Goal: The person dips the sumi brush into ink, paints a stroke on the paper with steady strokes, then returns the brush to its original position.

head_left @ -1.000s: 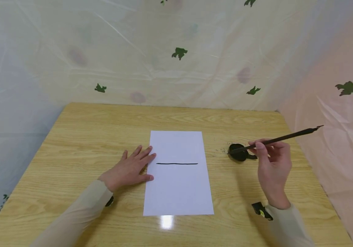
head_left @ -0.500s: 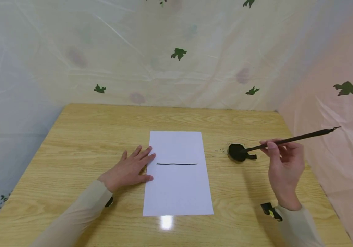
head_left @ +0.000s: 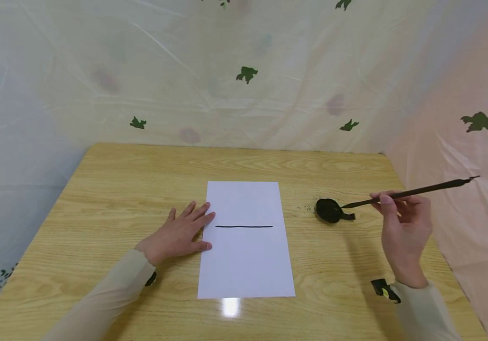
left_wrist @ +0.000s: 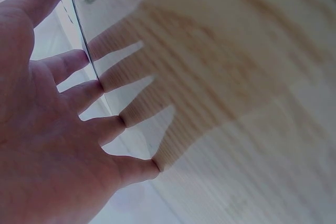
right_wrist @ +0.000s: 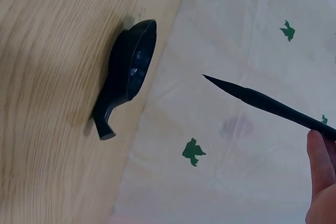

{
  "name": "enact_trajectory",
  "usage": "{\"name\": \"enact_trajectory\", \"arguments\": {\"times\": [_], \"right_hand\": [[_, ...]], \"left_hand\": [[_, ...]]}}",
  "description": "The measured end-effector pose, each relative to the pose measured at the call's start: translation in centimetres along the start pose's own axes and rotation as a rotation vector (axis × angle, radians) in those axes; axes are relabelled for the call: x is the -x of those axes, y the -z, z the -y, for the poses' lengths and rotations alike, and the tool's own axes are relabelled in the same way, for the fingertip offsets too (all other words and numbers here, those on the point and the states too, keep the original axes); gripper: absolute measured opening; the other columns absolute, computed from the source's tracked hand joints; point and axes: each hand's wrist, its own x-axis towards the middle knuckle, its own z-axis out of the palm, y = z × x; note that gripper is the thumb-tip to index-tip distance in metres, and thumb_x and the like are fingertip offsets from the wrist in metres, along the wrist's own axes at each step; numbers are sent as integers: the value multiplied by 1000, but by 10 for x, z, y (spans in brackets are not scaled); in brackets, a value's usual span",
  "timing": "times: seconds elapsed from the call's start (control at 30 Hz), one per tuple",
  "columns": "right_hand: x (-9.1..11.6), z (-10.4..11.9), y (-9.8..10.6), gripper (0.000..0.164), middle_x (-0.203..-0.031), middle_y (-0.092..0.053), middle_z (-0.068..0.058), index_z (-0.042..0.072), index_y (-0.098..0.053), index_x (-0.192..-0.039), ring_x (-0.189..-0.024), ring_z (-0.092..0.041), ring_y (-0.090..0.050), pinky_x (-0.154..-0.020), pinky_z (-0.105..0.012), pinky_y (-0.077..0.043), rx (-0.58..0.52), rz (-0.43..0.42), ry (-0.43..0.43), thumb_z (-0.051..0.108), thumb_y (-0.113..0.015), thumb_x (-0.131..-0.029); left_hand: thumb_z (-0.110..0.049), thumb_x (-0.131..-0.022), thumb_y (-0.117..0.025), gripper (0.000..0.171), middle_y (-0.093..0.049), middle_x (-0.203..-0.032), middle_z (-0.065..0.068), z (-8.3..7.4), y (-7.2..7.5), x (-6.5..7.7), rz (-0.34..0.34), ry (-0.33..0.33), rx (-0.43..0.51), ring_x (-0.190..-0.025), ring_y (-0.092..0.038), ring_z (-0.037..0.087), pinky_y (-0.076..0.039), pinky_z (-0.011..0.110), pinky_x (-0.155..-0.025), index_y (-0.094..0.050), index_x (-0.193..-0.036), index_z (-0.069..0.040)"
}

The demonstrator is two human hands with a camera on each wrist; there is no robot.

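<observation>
A white sheet of paper [head_left: 246, 265] lies on the wooden table, with one black horizontal stroke [head_left: 244, 226] across its middle. My left hand [head_left: 180, 235] is spread flat, its fingertips and thumb resting on the paper's left edge. Between thumb and fingers my right hand [head_left: 407, 237] pinches a dark writing brush [head_left: 427, 188] above the table. The brush's pointed tip aims left, toward a small black ink dish [head_left: 328, 210] with a short handle. In the right wrist view the brush tip [right_wrist: 220, 83] is apart from the dish [right_wrist: 131, 61].
Dark ink specks [head_left: 305, 207] dot the table [head_left: 141, 175] just left of the dish. Pale sheeting [head_left: 244, 109] with green leaf-like shapes hangs behind the table and along both sides.
My right hand has moved to the right with the brush, drawing its tip from over the ink dish to just beyond the dish's right side. My left hand and the paper have stayed put.
</observation>
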Motion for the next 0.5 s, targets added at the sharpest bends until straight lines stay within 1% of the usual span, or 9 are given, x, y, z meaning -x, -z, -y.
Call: {"name": "enact_trajectory", "arguments": {"times": [0.2,0.3,0.4,0.5], "right_hand": [[-3,-6,9,21,-99,-69,-21,-26,-51,-112,-92,-26,-74,-84,-29,-60,-17,35,11,-24,-58,-92],[-4,-8,13,21,-100,-69,-21,-27,-51,-112,-93,-25,-74,-86,-28,-59,19,69,31,-26,-56,-91],[-4,-8,15,21,-102,-72,-17,-27,-53,-111,-94,-20,-75,-86,-24,-58,164,103,64,-26,-58,-91],[-3,-10,18,21,-102,-76,-12,-25,-56,-110,-94,-13,-74,-83,-19,-56,329,126,102,-24,-61,-90]], "left_hand": [[-50,-100,-65,78,-21,-171,12,0,0,0,-5,-2,3,-156,-12,45,-13,81,-111,-36,-162,-12],[-49,-100,-65,78,-22,-171,12,1,-1,0,-10,-6,4,-156,-13,46,-13,81,-111,-36,-162,-12],[-49,-100,-66,78,-22,-171,12,1,-1,0,-16,-9,2,-156,-13,46,-13,81,-110,-37,-162,-12],[-49,-100,-66,78,-23,-171,13,1,-1,0,-17,-9,3,-155,-13,47,-13,81,-110,-37,-162,-12]]}}
